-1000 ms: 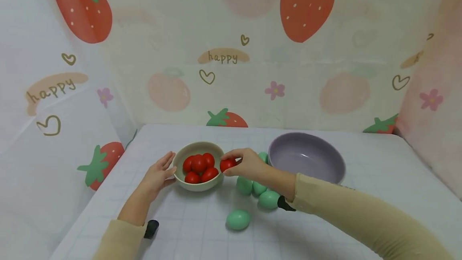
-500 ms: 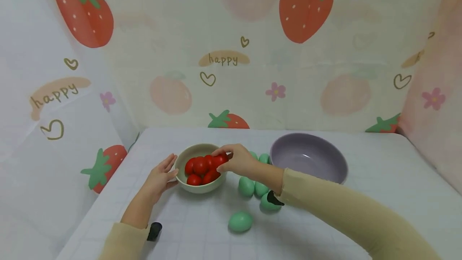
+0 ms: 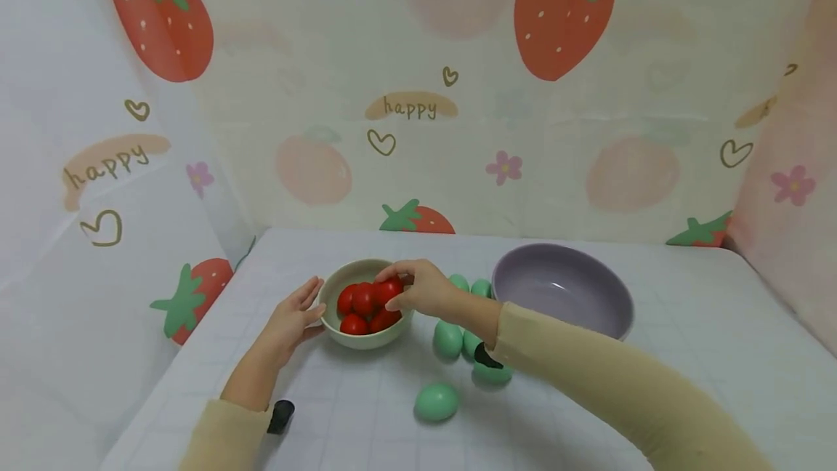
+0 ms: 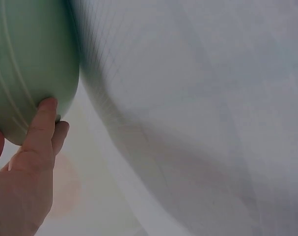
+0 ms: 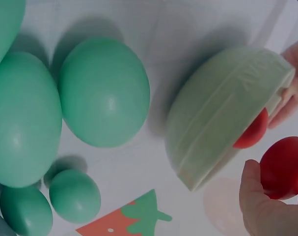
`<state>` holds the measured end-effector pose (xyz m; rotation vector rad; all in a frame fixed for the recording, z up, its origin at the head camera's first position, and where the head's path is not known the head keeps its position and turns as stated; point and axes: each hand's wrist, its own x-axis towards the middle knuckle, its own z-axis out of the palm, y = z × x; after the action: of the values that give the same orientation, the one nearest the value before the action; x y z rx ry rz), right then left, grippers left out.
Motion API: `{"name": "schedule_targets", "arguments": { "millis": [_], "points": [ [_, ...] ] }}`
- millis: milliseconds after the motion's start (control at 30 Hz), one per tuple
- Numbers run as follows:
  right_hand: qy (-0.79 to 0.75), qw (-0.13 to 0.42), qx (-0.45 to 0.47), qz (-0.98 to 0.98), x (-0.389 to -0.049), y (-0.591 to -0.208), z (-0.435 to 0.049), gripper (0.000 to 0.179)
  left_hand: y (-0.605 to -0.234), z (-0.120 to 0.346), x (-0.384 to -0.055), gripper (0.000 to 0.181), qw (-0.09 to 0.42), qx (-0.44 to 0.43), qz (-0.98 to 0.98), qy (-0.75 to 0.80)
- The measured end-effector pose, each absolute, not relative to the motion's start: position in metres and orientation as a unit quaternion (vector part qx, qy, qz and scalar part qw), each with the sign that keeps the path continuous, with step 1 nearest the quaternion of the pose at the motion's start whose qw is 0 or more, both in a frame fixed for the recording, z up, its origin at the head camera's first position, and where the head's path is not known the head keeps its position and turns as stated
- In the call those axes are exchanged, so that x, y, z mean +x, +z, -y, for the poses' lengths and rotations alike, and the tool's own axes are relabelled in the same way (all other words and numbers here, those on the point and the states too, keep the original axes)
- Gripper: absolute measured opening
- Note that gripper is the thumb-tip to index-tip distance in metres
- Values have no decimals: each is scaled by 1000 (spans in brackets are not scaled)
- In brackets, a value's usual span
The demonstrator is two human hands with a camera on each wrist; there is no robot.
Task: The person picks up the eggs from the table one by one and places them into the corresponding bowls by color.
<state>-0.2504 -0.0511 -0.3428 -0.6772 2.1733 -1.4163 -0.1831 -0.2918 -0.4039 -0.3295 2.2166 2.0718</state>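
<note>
A pale green bowl (image 3: 362, 342) stands on the left half of the table, with several red eggs (image 3: 354, 324) inside. My left hand (image 3: 294, 318) holds the bowl's left side, thumb at the rim; in the left wrist view its fingers (image 4: 43, 123) lie along the outer wall. Over the bowl's right side, my right hand (image 3: 428, 289) pinches another red egg (image 3: 390, 289) between thumb and fingers. In the right wrist view that egg shows beyond the thumb, near the bowl's rim. Part of the rim is hidden behind the right hand.
Several green eggs (image 3: 448, 339) lie between the pale bowl and a larger purple bowl (image 3: 559, 289) at the right; the right forearm partly covers them. One green egg (image 3: 437, 402) lies apart, nearer the front. A printed cloth (image 3: 412, 158) hangs behind the table.
My right hand has moved left with its red egg, from beside the bowl's right rim to over the eggs inside. My left hand has stayed on the bowl.
</note>
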Motion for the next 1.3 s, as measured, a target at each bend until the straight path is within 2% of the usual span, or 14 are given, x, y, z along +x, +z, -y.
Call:
{"name": "schedule_targets", "arguments": {
  "millis": [600,867,1300],
  "points": [
    [-419,244,-365,-795,-255,-360,63,29,-404,293,-184,68,45,-107,-723,681],
    [-368,252,-415,-793,-260,-362,68,33,-404,293,-183,68,46,-114,-725,678],
    [-319,307,-447,-778,-271,-361,73,34,-404,293,-184,67,44,-121,-724,678]
  ]
}}
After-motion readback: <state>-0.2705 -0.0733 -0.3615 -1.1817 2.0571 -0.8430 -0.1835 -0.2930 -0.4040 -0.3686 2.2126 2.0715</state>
